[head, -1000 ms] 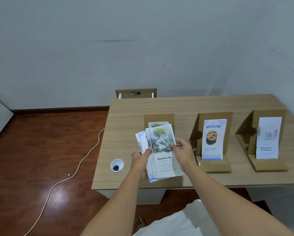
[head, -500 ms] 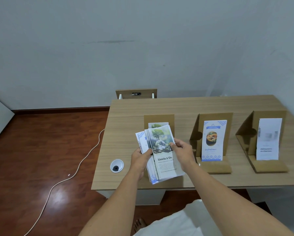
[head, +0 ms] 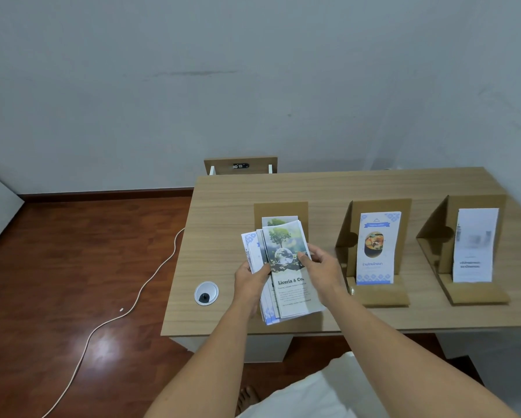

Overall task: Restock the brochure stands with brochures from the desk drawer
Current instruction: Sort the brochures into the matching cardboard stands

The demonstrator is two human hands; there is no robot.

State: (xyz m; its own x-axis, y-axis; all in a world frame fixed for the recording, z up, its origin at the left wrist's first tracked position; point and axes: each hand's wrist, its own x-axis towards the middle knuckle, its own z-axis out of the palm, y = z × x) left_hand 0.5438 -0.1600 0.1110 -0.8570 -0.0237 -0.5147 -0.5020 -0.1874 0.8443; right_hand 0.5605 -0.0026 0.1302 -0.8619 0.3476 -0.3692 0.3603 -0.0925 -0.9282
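Pinching one fanned brochure stack [head: 286, 276], left grip [head: 250, 282] and right grip [head: 324, 268] front three stands [head: 373, 236].

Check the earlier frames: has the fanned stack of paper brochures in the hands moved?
No, barely: the fanned stack of paper brochures still overlaps the leftmost cardboard stand at the same spot, gripped by left hand and right hand.
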